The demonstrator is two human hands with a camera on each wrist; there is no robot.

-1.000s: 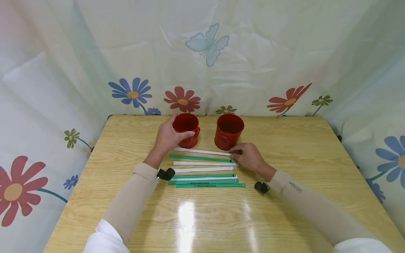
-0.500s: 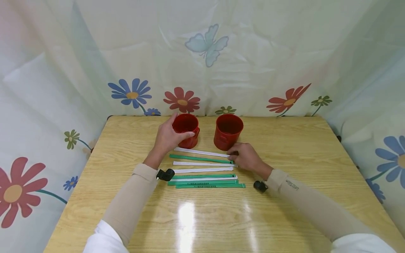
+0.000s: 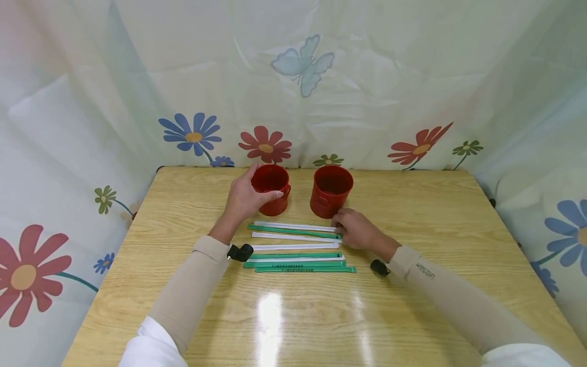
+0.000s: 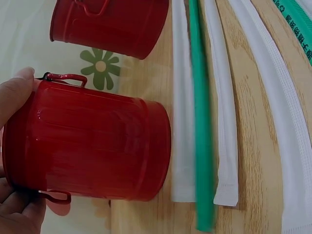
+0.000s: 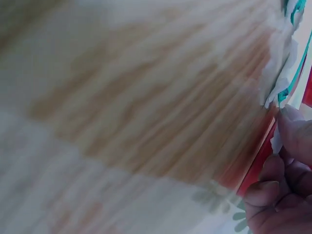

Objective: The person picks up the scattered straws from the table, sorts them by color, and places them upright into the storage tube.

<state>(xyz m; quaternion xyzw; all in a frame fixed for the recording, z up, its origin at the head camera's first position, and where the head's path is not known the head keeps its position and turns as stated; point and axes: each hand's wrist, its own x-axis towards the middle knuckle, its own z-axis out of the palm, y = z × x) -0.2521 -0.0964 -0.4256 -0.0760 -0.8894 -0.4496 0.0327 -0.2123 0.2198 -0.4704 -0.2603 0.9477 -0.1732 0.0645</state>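
Two red metal buckets stand at the back of the table. My left hand (image 3: 243, 198) grips the left bucket (image 3: 274, 207) round its rim, thumb at the front; its small side handles show in the left wrist view. The right bucket (image 3: 323, 205) stands upright beside my right hand (image 3: 361, 230). Between thumb and fingers, that hand pinches the right end of the farthest white paper-wrapped straw (image 3: 293, 226). A green wrapped straw (image 4: 201, 112) lies right alongside it, then another white wrapped straw (image 4: 225, 122). The pinched end is partly hidden by my fingers.
Several more white and green wrapped straws (image 3: 298, 265) lie roughly parallel in front, some close together. The wooden table (image 3: 412, 214) ends at a flower-printed curtain (image 3: 357, 102) behind the buckets.
My right hand has drawn the farthest white straw toward me, closing its gap to the green one, which has shifted slightly. My left hand stays on the left bucket.
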